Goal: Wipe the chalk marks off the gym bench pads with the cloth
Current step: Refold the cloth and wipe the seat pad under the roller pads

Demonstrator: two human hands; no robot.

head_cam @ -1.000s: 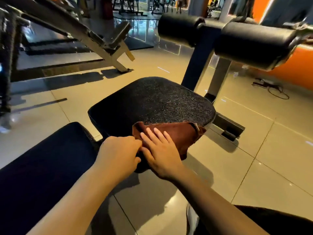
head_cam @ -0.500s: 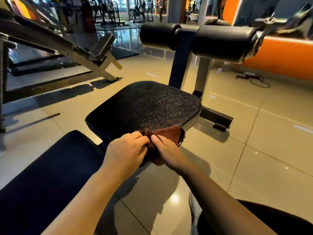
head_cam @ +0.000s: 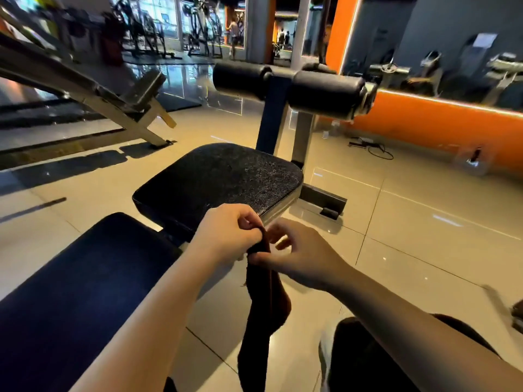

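A dark brown cloth [head_cam: 260, 315] hangs down in front of the bench, off the pads. My left hand [head_cam: 226, 236] grips its top edge with curled fingers. My right hand [head_cam: 300, 256] pinches the same top edge from the right, thumb and fingers bent. Both hands are just in front of the near edge of the black textured seat pad [head_cam: 220, 176]. The long dark back pad [head_cam: 73, 292] lies at the lower left under my left forearm. No chalk marks are plain on either pad.
Two black roller pads [head_cam: 319, 91] on a post stand behind the seat. Another bench frame [head_cam: 93, 97] slants at the left. A cable [head_cam: 376, 149] lies on the tiled floor by the orange wall. My knee [head_cam: 382, 357] is at the lower right.
The cloth has come off the seat pad's front edge and now hangs from both hands. My right hand went from flat on the cloth to pinching it. The view has tilted up.
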